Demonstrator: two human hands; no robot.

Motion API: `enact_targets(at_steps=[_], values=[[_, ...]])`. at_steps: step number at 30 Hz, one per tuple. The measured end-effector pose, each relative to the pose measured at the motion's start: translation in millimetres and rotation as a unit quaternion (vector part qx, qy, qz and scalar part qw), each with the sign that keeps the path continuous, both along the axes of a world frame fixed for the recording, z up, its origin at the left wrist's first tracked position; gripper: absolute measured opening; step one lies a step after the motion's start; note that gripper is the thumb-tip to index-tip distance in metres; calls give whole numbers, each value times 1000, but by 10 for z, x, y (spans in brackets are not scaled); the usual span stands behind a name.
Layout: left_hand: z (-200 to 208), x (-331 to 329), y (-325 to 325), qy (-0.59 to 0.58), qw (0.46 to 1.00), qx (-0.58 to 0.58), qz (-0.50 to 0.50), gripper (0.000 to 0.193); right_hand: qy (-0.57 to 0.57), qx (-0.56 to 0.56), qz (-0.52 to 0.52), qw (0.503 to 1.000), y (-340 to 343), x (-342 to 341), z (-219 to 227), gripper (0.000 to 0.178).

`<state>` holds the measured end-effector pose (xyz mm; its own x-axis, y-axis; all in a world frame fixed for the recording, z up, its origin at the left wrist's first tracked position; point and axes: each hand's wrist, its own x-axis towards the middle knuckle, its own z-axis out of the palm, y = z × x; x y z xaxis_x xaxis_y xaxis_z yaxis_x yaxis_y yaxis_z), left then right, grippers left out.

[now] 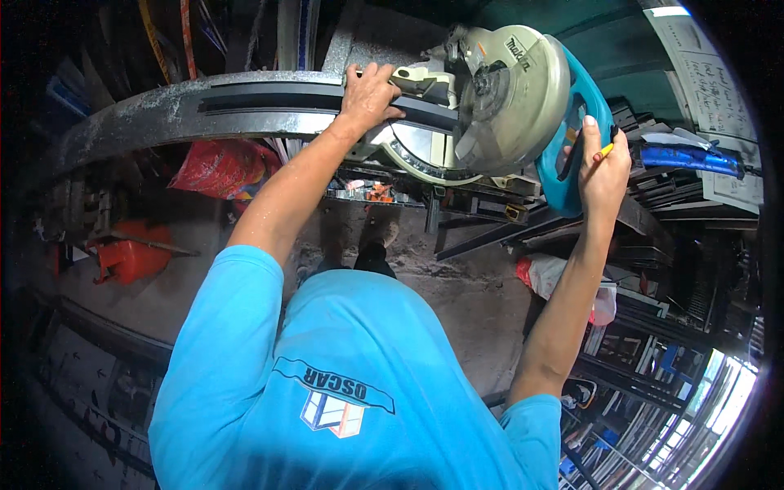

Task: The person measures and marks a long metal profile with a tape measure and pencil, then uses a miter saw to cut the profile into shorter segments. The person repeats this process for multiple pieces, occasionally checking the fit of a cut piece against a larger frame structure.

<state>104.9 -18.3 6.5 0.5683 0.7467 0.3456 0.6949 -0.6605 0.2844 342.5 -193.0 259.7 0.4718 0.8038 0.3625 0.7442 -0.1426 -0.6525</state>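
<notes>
A mitre saw (518, 94) with a pale blade guard and a teal housing stands on the bench ahead of me. My right hand (605, 163) is wrapped round its teal handle (563, 184), thumb on top. A yellow pen-like stick (603, 153) pokes out from between those fingers. Across the saw's base runs a long dark profile bar (278, 100), reaching out to the left. My left hand (373, 96) grips this bar against the fence (420, 84), its fingers bent over the far side. The guard hides the blade and the bar's right end.
The long metal bench (139, 122) curves away to the left. Beneath it lie a red bag (220, 167) and an orange container (135, 251). Metal bars (653, 175) are stacked at the right, beside a blue wrapped bundle (690, 158). A white-and-red bag (545, 276) sits lower down.
</notes>
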Motion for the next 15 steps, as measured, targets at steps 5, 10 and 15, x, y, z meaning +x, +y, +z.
enact_targets(at_steps=[5,10,15], values=[[-14,2,5,22,1000,6,9,39,10,-4,-20,1000,-34,-65,-62,30],[-20,2,8,14,1000,18,12,38,4,-6,-26,1000,-28,-51,-77,31],[-64,14,21,2,1000,26,12,39,-10,3,-6,1000,-41,-28,-89,31]])
